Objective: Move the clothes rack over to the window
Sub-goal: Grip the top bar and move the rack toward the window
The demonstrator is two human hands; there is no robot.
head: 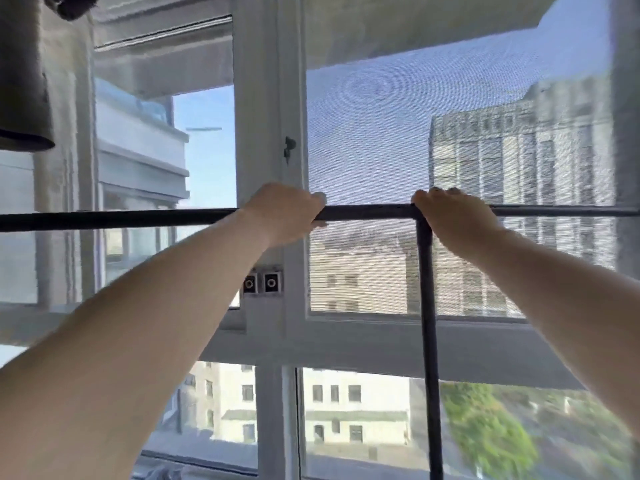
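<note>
The clothes rack is a thin black metal frame. Its top bar runs level across the whole view, and one upright post drops from a joint right of centre. My left hand is wrapped around the top bar just left of the middle. My right hand grips the bar at the joint where the post meets it. Both arms reach forward and up. The window, with a white frame and a mesh screen on the right pane, fills the view directly behind the bar.
A grey cylindrical object hangs at the upper left, close to the bar's left end. A small black latch and two square fittings sit on the window's centre post. Buildings and trees lie outside below.
</note>
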